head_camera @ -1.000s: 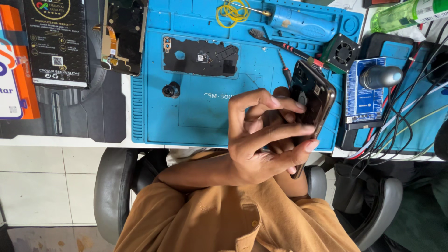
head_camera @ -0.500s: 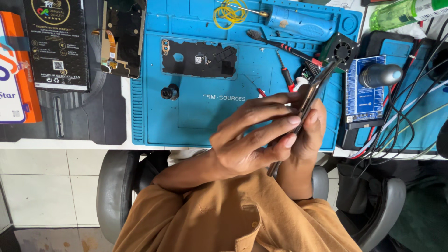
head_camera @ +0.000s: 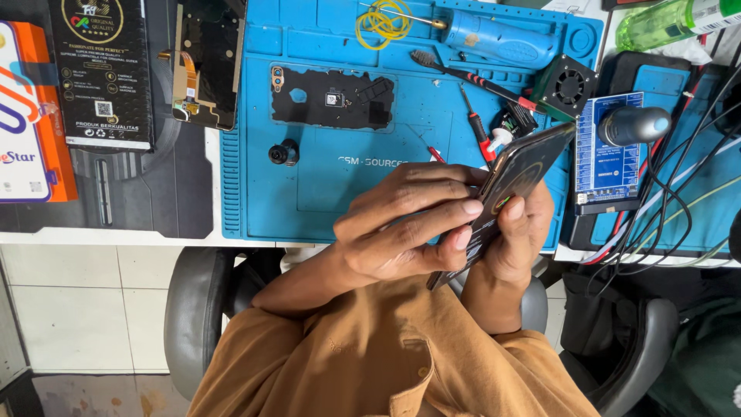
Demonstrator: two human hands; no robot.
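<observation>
Blue mat: a silicone repair mat (head_camera: 324, 208) fills the centre of the frame, with a black phone back panel (head_camera: 332, 98) lying flat on its upper middle and a small round black part (head_camera: 283, 153) just left of centre.
Phone: a dark smartphone (head_camera: 513, 185) is held tilted on edge, right of centre, above the mat's lower right corner and clear of the surface.
Left hand: the left hand (head_camera: 401, 228) curls its fingers around the phone's near edge, fingertips pressed to the side of the casing.
Right hand: the right hand (head_camera: 517, 232) closes on the phone's lower half from behind, thumb on the dark face.
Slip risk: held by edges only, the phone could likely twist free and drop onto the mat or the chair below.
Clutter risk: red-handled screwdrivers (head_camera: 475, 127) and tangled cables (head_camera: 664, 208) lie near; a swinging elbow might scatter them.
Pressure risk: hard pinching along one edge could possibly flex or crack the panel.
</observation>
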